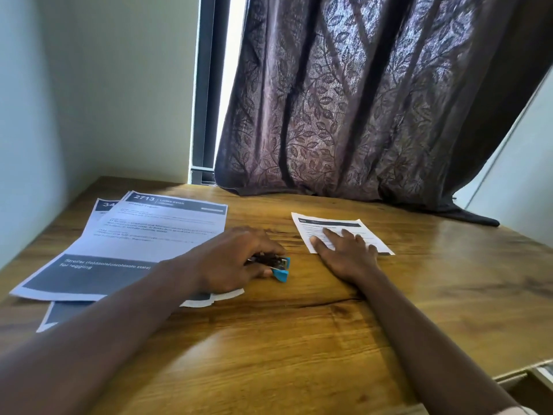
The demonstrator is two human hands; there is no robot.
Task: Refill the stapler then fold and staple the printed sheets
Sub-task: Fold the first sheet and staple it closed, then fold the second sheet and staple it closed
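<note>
On the table (299, 348), left grip (236, 260) clasps the stapler (280, 270); right grip (347, 253) lies flat on folded sheet (332, 224).

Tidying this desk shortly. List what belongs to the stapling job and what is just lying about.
Job: stapler, gripped by left hand; folded sheet, lying under right hand; unfolded printed sheets on the left.
Not the job: curtain draped onto table; window frame.

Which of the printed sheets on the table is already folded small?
The small sheet under the flat right hand, to the right of the stapler. The large sheets on the left lie unfolded, overlapping each other.
</note>
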